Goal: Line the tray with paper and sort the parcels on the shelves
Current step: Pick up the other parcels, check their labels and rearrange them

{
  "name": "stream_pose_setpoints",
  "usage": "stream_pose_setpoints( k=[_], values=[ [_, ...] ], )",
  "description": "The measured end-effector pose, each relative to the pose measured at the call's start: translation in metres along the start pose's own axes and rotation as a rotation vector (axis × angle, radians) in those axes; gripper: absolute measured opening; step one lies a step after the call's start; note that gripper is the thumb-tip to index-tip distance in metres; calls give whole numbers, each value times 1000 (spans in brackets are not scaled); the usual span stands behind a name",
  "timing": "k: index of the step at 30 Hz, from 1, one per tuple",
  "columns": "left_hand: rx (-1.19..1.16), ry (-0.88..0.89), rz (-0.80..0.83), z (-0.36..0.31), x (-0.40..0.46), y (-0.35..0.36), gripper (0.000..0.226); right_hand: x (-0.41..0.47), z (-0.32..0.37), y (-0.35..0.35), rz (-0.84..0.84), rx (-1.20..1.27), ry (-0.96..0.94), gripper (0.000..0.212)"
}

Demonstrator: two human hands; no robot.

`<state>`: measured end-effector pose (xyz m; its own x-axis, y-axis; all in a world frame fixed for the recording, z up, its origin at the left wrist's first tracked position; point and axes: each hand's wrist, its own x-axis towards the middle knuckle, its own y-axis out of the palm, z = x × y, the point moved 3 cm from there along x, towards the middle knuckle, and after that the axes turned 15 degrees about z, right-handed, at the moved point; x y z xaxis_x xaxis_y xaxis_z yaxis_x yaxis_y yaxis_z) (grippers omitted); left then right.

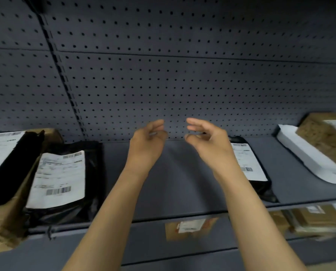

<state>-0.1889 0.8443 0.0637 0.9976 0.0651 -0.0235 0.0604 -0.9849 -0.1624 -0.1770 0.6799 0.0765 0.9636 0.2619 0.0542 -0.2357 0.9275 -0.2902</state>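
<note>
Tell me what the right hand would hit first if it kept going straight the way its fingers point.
The right hand points up and away, over the bare middle of the shelf. Nothing lies in its line before the pegboard back wall, so that is probably first, though depth is hard to judge here.

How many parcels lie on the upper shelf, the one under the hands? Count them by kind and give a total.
Black plastic bags: 3 (far left on the box, left with label, right behind the wrist)
Brown cardboard boxes: 2 (far left, far right)
White flat parcels: 1
Total: 6
</note>
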Motion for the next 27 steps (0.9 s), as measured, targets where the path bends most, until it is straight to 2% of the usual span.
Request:
stream_pose_setpoints(
  k=[7, 13, 18, 22, 24, 27],
  values=[
    [-14, -9, 37, -22, 24, 106, 43, -3, -27, -118, -43, -11, 30, 38],
    [22, -51, 30, -11, 36, 158, 51, 5, -66, -174, -47, -7, 65, 37],
    [71, -147, 78, 12, 45, 187, 62, 3, -106, -188, -37, -34, 131, 40],
    [102, -195, 122, 31, 43, 201, 69, 3, -131, -190, -69, -44, 193, 58],
    [124, -196, 119, 36, 41, 202, 64, 3, -140, -190, -55, -20, 227, 64],
    [184, -187, 98, 39, 37, 202, 58, 0, -150, -190, -26, -1, 264, 62]
  ],
)
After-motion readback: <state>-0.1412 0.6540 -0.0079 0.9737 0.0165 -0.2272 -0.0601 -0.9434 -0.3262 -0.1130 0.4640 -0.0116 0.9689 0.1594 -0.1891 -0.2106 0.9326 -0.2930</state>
